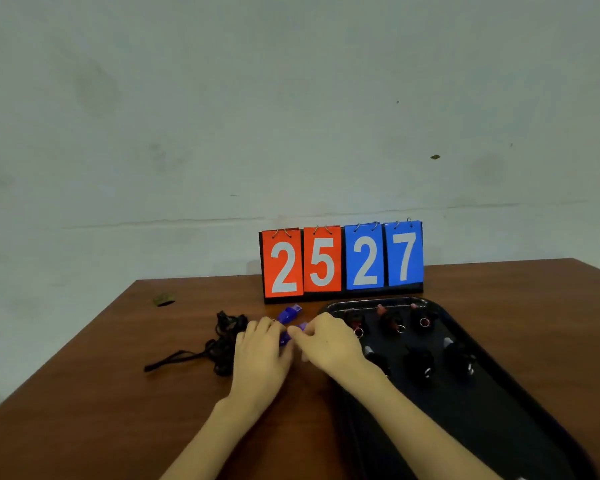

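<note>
Two blue whistles lie on the brown table (118, 393) in front of the scoreboard. One blue whistle (289, 314) rests free just beyond my fingers. The other blue whistle (286, 337) sits between my hands. My left hand (261, 355) holds it from the left with curled fingers, and my right hand (326, 342) pinches its far end with thumb and fingertips. A tangle of black lanyard cords (222, 344) lies directly left of my left hand.
A black tray (499, 427) at the right holds several dark whistles with metal rings (390, 322). A flip scoreboard (342, 261) reading 25 in red and 27 in blue stands behind, near the wall. A small dark scrap (163, 300) lies at the table's far left.
</note>
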The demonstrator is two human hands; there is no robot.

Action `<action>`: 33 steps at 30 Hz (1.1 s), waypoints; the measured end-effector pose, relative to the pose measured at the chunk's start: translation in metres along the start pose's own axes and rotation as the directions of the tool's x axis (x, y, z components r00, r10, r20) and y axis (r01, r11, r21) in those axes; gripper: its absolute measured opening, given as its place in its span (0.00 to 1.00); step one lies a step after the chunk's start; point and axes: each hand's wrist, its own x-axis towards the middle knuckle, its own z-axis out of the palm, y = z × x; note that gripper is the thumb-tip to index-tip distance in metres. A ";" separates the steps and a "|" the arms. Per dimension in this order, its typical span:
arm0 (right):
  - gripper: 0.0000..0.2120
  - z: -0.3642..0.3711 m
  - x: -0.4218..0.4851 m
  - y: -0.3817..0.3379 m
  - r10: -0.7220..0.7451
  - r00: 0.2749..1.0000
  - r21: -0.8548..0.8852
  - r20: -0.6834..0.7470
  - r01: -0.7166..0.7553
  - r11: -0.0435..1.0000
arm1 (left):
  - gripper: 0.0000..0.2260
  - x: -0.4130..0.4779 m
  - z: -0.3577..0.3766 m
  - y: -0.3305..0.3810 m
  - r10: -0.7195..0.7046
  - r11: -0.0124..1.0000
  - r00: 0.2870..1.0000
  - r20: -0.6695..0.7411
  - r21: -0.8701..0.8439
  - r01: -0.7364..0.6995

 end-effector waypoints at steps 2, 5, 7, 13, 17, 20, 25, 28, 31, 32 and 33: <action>0.20 -0.001 -0.003 0.000 0.025 1.000 0.064 -0.006 -0.025 0.998 | 0.11 -0.002 -0.003 0.005 -0.037 0.992 0.993 -0.114 -0.127 0.022; 0.16 -0.008 -0.007 -0.002 0.028 0.999 0.360 0.038 -0.040 0.932 | 0.09 -0.008 -0.006 0.014 -0.046 0.943 0.984 -0.172 -0.333 -0.015; 0.09 -0.016 -0.012 -0.005 0.042 0.998 0.579 0.051 -0.064 0.813 | 0.11 -0.010 -0.010 0.020 -0.054 0.901 0.982 -0.180 -0.433 -0.030; 0.12 -0.067 -0.017 -0.015 0.025 0.981 0.977 0.190 -0.192 0.097 | 0.10 -0.007 -0.026 0.025 -0.163 0.840 0.986 -0.022 -0.527 0.127; 0.11 -0.097 -0.024 -0.002 0.013 0.987 0.986 0.162 -0.163 0.034 | 0.04 0.008 -0.043 0.015 -0.343 0.672 0.905 0.252 -0.607 0.424; 0.10 -0.105 -0.026 0.014 0.061 0.998 0.921 0.009 -0.032 0.389 | 0.04 0.010 -0.065 -0.006 -0.033 0.516 0.807 0.589 -0.681 0.519; 0.09 -0.107 -0.029 0.041 0.091 0.952 0.671 -0.291 0.135 0.729 | 0.07 0.011 -0.071 -0.029 -0.009 0.233 0.772 0.635 -0.750 0.619; 0.10 -0.110 -0.032 0.050 0.100 0.913 0.535 -0.394 0.139 0.833 | 0.08 0.015 -0.067 -0.041 -0.168 0.137 0.769 0.617 -0.758 0.638; 0.10 -0.114 -0.034 0.053 0.106 0.890 0.483 -0.444 0.138 0.865 | 0.09 0.017 -0.058 -0.056 -0.331 -0.062 0.725 0.604 -0.781 0.622; 0.11 -0.115 -0.035 0.054 0.106 0.883 0.466 -0.457 0.136 0.874 | 0.09 0.018 -0.056 -0.060 -0.384 -0.152 0.700 0.602 -0.789 0.596; 0.12 -0.115 -0.035 0.055 0.106 0.877 0.459 -0.468 0.138 0.878 | 0.08 0.018 -0.055 -0.061 -0.431 -0.189 0.686 0.587 -0.802 0.567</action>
